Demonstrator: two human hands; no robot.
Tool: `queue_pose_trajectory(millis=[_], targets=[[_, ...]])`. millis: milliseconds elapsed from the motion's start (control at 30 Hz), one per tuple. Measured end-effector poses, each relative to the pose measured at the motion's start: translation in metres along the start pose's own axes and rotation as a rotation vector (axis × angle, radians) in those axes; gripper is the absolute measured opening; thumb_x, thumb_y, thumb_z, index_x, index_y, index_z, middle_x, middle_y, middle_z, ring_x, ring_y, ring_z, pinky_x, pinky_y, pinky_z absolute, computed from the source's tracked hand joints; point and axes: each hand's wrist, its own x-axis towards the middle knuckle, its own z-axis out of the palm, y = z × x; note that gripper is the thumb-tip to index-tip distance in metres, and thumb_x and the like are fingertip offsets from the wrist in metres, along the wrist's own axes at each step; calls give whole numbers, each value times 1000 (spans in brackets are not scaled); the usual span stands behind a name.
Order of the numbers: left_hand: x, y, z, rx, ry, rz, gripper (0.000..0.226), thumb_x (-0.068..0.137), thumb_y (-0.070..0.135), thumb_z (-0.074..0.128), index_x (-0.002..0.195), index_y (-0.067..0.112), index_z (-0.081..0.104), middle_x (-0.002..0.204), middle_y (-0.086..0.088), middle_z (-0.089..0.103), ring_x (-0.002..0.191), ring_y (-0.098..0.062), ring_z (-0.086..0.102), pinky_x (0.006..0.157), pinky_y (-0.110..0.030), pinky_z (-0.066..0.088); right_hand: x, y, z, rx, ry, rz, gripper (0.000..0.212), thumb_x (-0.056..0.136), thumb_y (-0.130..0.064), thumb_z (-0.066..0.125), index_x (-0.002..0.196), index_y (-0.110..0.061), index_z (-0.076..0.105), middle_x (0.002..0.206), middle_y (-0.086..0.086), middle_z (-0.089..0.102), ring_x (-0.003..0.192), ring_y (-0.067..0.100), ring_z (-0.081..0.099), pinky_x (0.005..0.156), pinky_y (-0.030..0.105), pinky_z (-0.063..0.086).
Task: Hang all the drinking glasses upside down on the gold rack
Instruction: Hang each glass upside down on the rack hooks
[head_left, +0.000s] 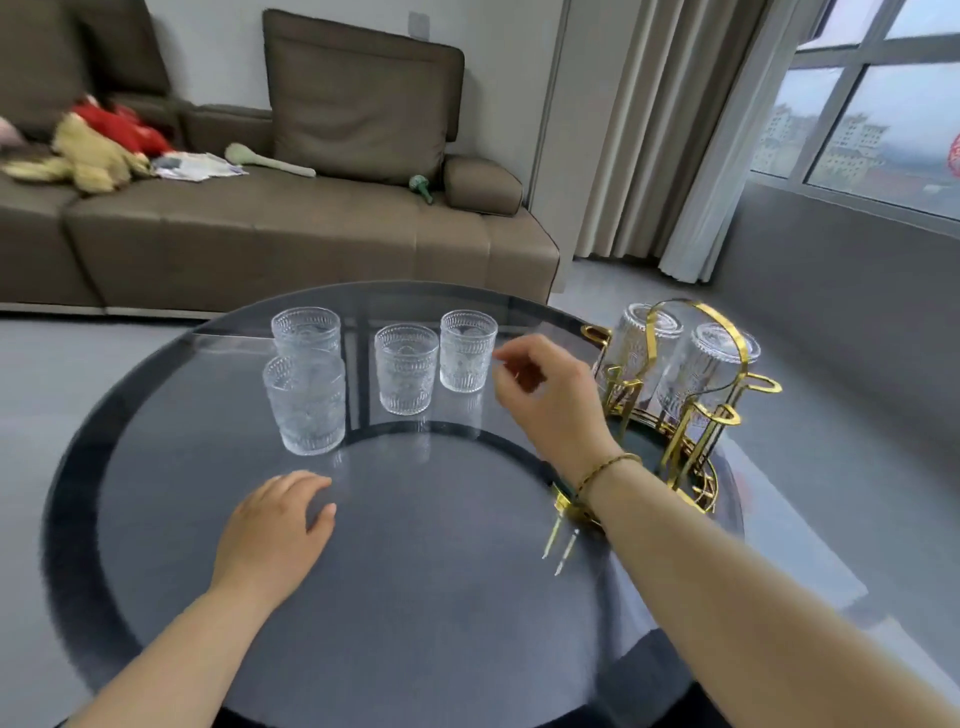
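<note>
Toward the far edge of the round glass table (156, 519) stand four drinking glasses, all upright and mouth up. Two sit at the far left: the far-left glass (306, 331) right behind the near-left glass (305, 405), so close that they overlap from where I look and I cannot tell whether they touch. Two more stand nearer the middle of the far edge, the middle glass (406, 369) and, just beside it and a little farther back, the fourth glass (468, 351).

At the right edge of the table stands the gold rack (696, 415), with two glasses already hung on it upside down, bases up: the hung left glass (641, 343) and the hung right glass (706, 371).

My right hand (545, 395) hovers above the table between the fourth glass and the rack, fingers loosely curled and grasping nothing, fingertips near that glass but apart from it. A thin bracelet (605, 467) circles that wrist.

My left hand (275, 530) lies flat, palm down, on the table toward the near side, in front of the near-left glass, relaxed and holding nothing.

Beyond the table is a brown sofa (285, 228).
</note>
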Motion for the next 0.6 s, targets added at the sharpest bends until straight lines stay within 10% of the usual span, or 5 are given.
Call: queue_pose_trajectory(millis=[333,600], targets=[[20,-27,21,156,-131,49,54,90,47,30,138,26,19,153,3,14,141,-13,8,115,-32,6,37,105,98,31,-173,583,83,73,-24,67,137,-10,16,146,11,28,133,25,27,108,37,27],[20,-33,25,150,-118,39,53,88,50,28,137,31,19,153,8,10,140,-8,3,114,-29,0,82,137,143,112,-78,729,102,68,-30,72,139,-16,-1,146,11,28,133,29,28,108,44,28]])
